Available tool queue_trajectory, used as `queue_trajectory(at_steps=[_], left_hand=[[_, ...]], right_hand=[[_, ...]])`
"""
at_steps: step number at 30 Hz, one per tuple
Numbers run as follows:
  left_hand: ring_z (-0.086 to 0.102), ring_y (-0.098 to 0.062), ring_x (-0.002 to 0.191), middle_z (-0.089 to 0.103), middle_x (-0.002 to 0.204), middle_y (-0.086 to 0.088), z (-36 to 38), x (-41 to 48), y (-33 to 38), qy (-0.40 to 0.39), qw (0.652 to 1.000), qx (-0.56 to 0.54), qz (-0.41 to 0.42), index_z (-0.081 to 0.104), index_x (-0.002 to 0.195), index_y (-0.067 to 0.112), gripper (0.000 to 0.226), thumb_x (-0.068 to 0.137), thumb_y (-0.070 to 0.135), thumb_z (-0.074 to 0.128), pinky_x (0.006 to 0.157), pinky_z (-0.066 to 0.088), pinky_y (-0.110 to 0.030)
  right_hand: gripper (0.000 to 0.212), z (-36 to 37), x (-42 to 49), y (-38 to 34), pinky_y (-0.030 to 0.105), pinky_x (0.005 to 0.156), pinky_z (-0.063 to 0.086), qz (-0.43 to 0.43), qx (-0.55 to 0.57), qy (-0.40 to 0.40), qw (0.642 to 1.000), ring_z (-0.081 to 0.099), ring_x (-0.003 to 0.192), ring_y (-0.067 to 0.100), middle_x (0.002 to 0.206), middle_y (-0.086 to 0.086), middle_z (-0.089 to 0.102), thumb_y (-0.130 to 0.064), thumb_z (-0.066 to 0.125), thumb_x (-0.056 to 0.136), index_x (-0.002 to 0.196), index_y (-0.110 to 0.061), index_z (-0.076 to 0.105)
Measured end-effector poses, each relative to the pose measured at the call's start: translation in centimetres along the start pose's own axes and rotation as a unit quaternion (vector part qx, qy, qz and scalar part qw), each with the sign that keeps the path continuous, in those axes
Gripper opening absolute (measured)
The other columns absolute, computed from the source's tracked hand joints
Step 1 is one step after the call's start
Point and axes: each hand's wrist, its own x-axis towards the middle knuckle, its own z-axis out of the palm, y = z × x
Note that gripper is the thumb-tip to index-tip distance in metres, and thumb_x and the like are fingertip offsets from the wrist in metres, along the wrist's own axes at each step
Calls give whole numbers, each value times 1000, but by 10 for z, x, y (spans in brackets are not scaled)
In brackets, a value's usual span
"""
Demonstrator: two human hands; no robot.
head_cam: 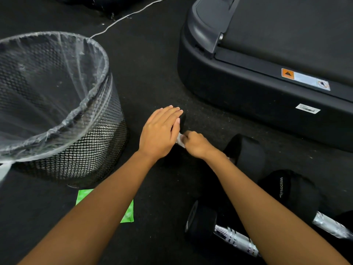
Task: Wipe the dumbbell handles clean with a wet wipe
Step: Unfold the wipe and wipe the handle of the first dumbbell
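A black dumbbell lies on the dark floor at mid-frame, mostly hidden by my hands. My left hand rests flat on its far head, fingers straight. My right hand grips a white wet wipe wrapped on the handle between the heads. Two more black dumbbells lie to the right: one with a ribbed chrome handle near the bottom edge, another at far right. A further dumbbell head sits behind my right forearm.
A black mesh waste bin with a clear plastic liner stands at left. A green wipe packet lies on the floor under my left forearm. A treadmill base fills the upper right. A white cable runs across the floor at the top.
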Motion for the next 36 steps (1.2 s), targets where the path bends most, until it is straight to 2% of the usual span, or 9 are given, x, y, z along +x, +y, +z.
queue_trajectory(at_steps=[3, 6, 11, 14, 18, 27, 29, 33, 36], left_hand=[[50, -17, 123, 62, 124, -5, 0, 0, -1, 5, 1000, -1, 4, 60, 122, 9, 41, 95, 24, 33, 108, 25, -27], [49, -17, 124, 61, 125, -5, 0, -1, -1, 3, 1000, 0, 6, 60, 122, 10, 41, 95, 24, 33, 108, 25, -27], [50, -17, 123, 62, 124, -4, 1, 0, -2, 10, 1000, -2, 8, 61, 121, 10, 40, 95, 23, 34, 108, 24, -26], [51, -18, 122, 62, 123, -5, 0, 0, -1, 11, 1000, 0, 7, 61, 121, 9, 40, 95, 23, 34, 107, 24, -25], [50, -18, 123, 62, 124, -5, 0, -1, -1, 6, 1000, -2, 6, 60, 121, 9, 40, 95, 24, 34, 107, 24, -27], [49, -16, 124, 61, 125, -5, 1, 0, -1, 0, 1000, 2, 3, 59, 123, 10, 41, 95, 25, 32, 108, 26, -29], [49, -16, 124, 61, 125, -5, 1, 0, -1, 0, 1000, 3, 3, 59, 123, 10, 41, 95, 25, 32, 108, 27, -30], [48, -16, 124, 61, 125, -5, 0, 0, -1, -3, 1000, 0, 3, 59, 123, 11, 42, 96, 26, 31, 108, 26, -29], [48, -16, 124, 61, 125, -5, 0, -1, -1, -3, 1000, 3, 3, 59, 123, 11, 42, 95, 26, 31, 108, 24, -28]], right_hand=[[29, -1, -2, 2, 32, 79, 43, -23, 7, 3, 1000, 53, 95, 19, 112, 7, 55, -24, 40, 98, 123, -14, 50], [33, -12, -4, 17, 33, 88, 45, -29, 16, -16, 999, 54, 106, 20, 122, 7, 55, -21, 49, 94, 127, -17, 49], [32, -15, -1, 11, 33, 80, 43, 9, -22, -36, 999, 54, 94, 21, 114, 12, 58, -32, 36, 99, 113, -12, 56], [32, -2, -4, -1, 34, 80, 42, -23, -35, 3, 999, 55, 99, 23, 117, 11, 56, -29, 37, 99, 121, -11, 50], [33, 4, -15, 12, 34, 90, 40, -78, -93, 94, 988, 51, 110, 23, 122, 9, 54, -26, 53, 92, 122, -13, 48], [44, 19, -21, 8, 30, 103, 32, -132, -188, 218, 949, 47, 111, 22, 119, 8, 51, -17, 66, 81, 119, -9, 47], [41, 28, -17, 3, 32, 99, 35, -149, -200, 242, 938, 50, 103, 23, 111, 9, 54, -13, 69, 77, 112, -6, 50], [37, 34, -17, 9, 33, 74, 47, -170, -215, 289, 917, 54, 73, 22, 82, 8, 58, -7, 81, 57, 85, -8, 56], [36, 33, -23, 16, 32, 72, 47, -181, -208, 295, 915, 54, 73, 21, 83, 8, 58, -5, 80, 57, 84, -8, 57]])
